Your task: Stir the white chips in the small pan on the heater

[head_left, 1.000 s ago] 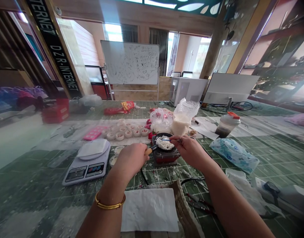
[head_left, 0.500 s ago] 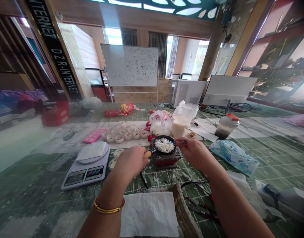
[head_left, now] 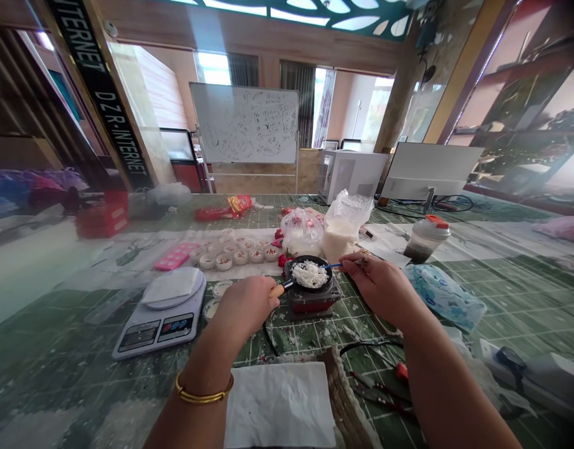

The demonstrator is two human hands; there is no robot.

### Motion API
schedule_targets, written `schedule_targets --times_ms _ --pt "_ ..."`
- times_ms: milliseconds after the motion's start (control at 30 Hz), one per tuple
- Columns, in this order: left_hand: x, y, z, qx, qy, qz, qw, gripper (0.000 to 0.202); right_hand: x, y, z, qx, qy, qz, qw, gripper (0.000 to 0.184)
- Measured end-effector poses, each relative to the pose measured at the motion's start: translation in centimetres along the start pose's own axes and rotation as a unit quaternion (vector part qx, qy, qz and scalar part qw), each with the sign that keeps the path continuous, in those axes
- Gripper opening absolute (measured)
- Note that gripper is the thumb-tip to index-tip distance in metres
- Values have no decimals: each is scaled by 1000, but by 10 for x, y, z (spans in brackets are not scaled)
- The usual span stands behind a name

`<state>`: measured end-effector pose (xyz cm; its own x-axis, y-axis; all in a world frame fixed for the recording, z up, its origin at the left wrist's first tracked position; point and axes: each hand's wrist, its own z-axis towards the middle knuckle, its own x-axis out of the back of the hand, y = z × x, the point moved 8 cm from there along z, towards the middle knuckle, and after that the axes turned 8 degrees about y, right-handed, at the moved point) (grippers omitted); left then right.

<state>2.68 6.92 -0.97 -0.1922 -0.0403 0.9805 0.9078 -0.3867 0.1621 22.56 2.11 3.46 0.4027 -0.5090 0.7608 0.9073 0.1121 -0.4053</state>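
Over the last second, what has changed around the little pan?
The right hand drew back rightward, pulling the blue stirrer to the right rim of the pan. The left hand still grips the pan handle, and the pan stays on the red burner.

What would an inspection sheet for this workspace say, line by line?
Surface: green grid mat, strewn with white crumbs.
Job's things: black pan of white flakes on a red burner; blue-tipped stirrer reaching into it.
Clutter: scale, white paper, filled cups, plastic bags, shaker bottle, tissue pack.
Grips: left hand shut on the pan's handle; right hand pinches the stirrer.
Cables: black cable looping on the mat near the burner; more by the monitor.
Surroundings: whiteboard, monitor.
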Motion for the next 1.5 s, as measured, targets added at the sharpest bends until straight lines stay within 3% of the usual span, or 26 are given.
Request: schedule_targets --times_ms 67,200,367,500,667,833,967,1133,1333,1500 --pt "0 0 0 1 -2 1 1000 16 0 0 0 2 8 -3 1000 31" --pt "2 1 -1 -5 -6 -1 1000 19 -14 -3 0 20 -53 -5 998 32" --pt "1 1 -1 -5 -11 9 1000 18 -5 -8 -1 26 -11 8 1000 33" --pt "1 1 -1 -2 -11 7 1000 19 -10 -12 -5 38 -55 16 998 32" --pt "1 1 0 -3 -10 10 1000 17 -2 -11 -5 16 -21 32 999 32" --pt "2 1 -1 -2 -11 9 1000 19 -9 -11 -5 20 -65 33 997 32" --pt "2 2 -2 -4 -12 11 1000 16 1 -6 -3 9 -12 26 1000 32" --pt "2 2 -1 0 -8 2 1000 17 -6 -5 -3 13 -42 2 999 32" --pt "1 1 -1 4 -14 10 1000 17 6 2 -1 3 13 -14 1000 33" --pt "3 2 -2 3 -11 -3 1000 17 -9 -2 2 22 -41 16 999 31"
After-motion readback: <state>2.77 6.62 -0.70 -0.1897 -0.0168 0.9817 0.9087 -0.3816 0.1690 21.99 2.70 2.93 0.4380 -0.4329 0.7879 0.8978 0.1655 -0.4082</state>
